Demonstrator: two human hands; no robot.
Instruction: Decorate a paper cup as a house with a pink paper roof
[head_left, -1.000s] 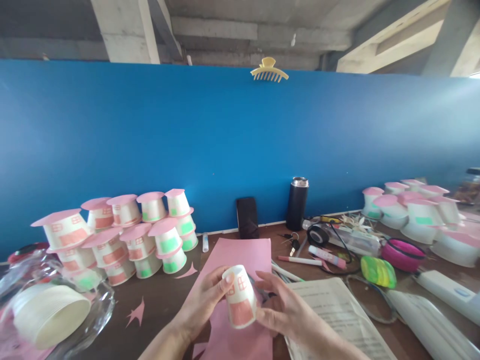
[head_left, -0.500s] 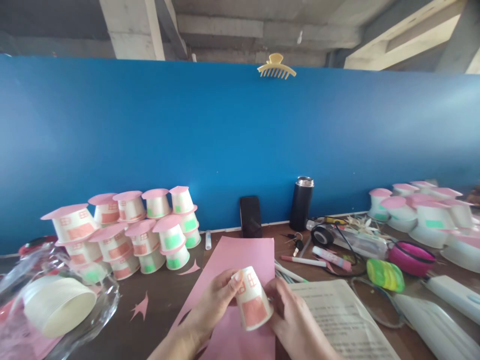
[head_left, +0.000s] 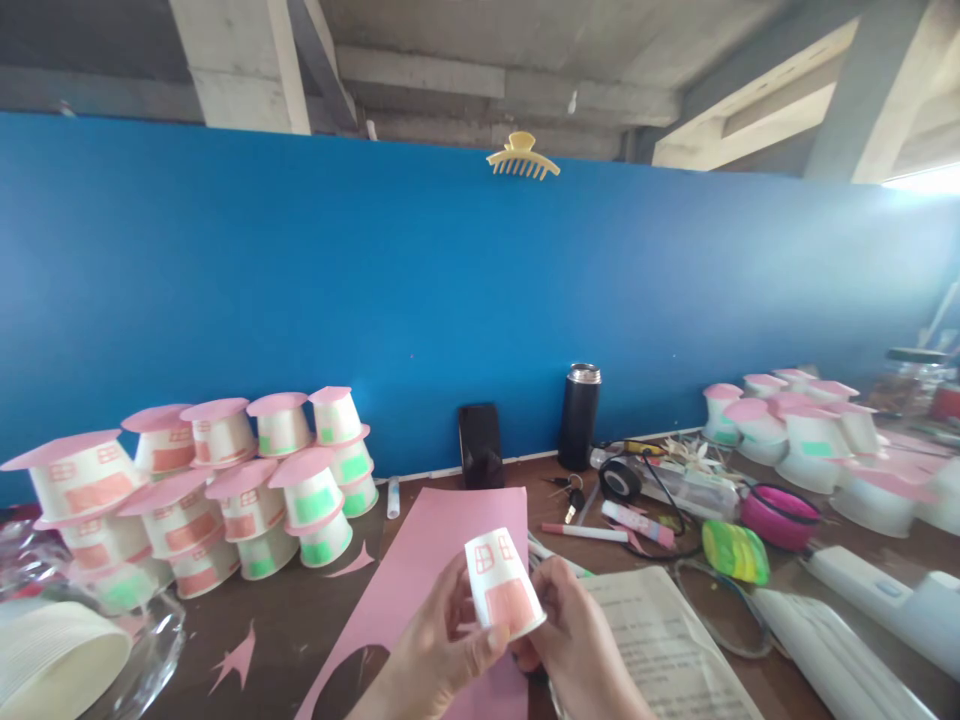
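Observation:
A white paper cup [head_left: 495, 560], upside down and tilted, shows two drawn red windows and a coloured red door. My left hand [head_left: 454, 635] grips it from the left and below, with the thumb along the lower rim. On the other side, my right hand [head_left: 574, 615] has its fingers curled against the cup's right edge; its fingertips are partly hidden behind the cup. Beneath both hands lies a pink paper sheet [head_left: 450, 535] with a round hole cut out near its lower left.
Stacked decorated cups [head_left: 247, 500] with pink paper tops stand at left, near plain nested cups [head_left: 60, 650]. A phone [head_left: 480, 447] and black flask [head_left: 580, 415] stand by the blue partition [head_left: 375, 260]. Markers [head_left: 585, 532], a printed sheet [head_left: 660, 640] and more cups [head_left: 817, 445] lie right.
My left thumb has shifted from the cup's upper left side down to its lower rim, and the cup has turned slightly. The view has swung a little to the right.

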